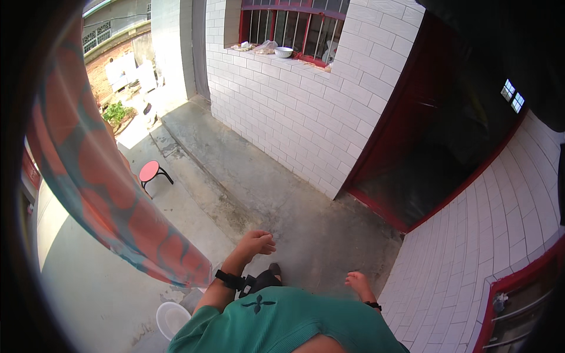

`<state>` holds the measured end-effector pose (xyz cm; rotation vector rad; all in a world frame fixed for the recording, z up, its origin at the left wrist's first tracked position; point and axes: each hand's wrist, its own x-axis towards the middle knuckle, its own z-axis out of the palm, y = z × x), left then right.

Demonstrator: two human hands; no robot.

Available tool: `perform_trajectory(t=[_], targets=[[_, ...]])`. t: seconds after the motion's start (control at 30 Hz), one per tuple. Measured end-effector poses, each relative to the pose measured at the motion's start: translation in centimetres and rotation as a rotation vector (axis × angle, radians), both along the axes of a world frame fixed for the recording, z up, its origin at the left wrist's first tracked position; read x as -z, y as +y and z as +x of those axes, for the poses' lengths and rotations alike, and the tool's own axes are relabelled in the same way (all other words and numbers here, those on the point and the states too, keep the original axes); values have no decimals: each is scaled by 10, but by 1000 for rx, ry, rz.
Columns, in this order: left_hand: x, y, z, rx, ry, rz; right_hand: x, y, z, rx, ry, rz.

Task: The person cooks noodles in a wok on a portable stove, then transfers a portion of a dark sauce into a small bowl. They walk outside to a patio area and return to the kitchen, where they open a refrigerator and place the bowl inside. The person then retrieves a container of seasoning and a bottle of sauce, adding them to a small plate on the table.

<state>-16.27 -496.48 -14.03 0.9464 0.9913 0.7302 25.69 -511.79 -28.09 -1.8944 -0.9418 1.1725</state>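
My left hand is held out over the concrete floor with nothing in it, its fingers loosely curled. A black strap with a small device goes round that forearm. On the other side, my right hand hangs empty near the white tiled wall, a dark band at its wrist. One dark shoe shows below my green shirt. Nearest my left arm is the lower end of a hanging orange and grey patterned sheet.
A red-topped round stool stands left of a low concrete step. A white basin is by my left elbow. Ahead right is a red-framed doorway. A white bowl and plastic bags rest on the barred window's sill.
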Motion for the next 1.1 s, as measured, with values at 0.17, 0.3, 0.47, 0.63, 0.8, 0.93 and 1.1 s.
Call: perform_trajectory(t=[0.17, 0.3, 0.47, 0.63, 0.8, 0.93, 1.1], targets=[[15, 122, 9, -116, -63, 23, 18, 98, 18, -73, -20, -162], [26, 230, -7, -249, -65, -39, 29, 197, 45, -255, -238, -214], [21, 334, -42, -393, -86, 19, 29, 349, 54, -424, -392, -186], [28, 409, -80, -487, -105, -80, 23, 501, 9, -586, -372, -253], [55, 487, -133, -702, -71, -129, 81, 673, -23, -804, -280, -232], [19, 551, -174, -876, 29, -126, 34, 847, -109, -861, -298, -156], [1, 622, -224, -1053, -19, -129, 9, 1029, -240, -960, -150, -53]])
